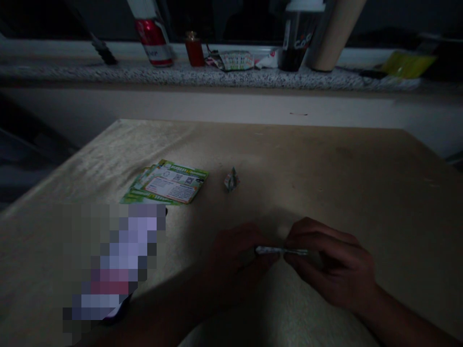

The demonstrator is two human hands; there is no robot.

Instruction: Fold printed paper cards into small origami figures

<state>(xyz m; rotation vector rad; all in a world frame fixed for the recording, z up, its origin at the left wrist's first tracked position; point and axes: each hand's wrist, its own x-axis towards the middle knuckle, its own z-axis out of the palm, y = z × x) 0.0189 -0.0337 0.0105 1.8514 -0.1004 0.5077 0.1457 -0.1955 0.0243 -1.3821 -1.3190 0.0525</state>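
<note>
A small folded piece of paper [282, 250] is held edge-on between my two hands, low over the table's near middle. My left hand [240, 253], in deep shadow, pinches its left end between thumb and fingers. On its right end, the thumb and fingers of my right hand [334, 262] close in the same way. Beyond my hands stands a small folded paper shape [231, 180] with a pointed top. A fanned stack of green and white printed cards [173, 183] lies to its left.
A blurred-out phone-like object [123, 260] lies at left on the table [343, 168]. Along the granite windowsill [231, 79] stand a red can [154, 43], a small red bottle [195, 50], a dark cup [297, 41], a cardboard tube [334, 36] and crumpled wrappers [235, 60].
</note>
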